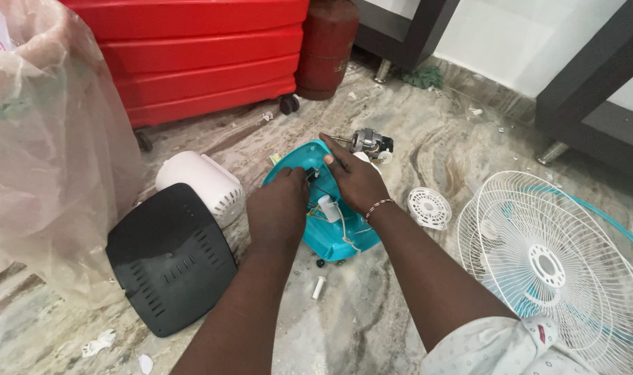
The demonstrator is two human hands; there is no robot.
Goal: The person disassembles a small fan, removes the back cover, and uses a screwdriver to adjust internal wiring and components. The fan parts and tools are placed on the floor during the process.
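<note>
A turquoise housing (321,236) sits mid-frame on a grey-brown veined marble floor (372,319). The suitcase (198,55) at upper left is bright red with ribbed bands; the cylinder (327,45) beside it is duller red. Lower left, a black cover (171,260); lower right, a white grille (545,264).

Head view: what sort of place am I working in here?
Probably a room in a home, with work done on the marbled stone floor. A red suitcase and dark furniture legs stand by the wall; white fan grille and fan parts lie around.
</note>
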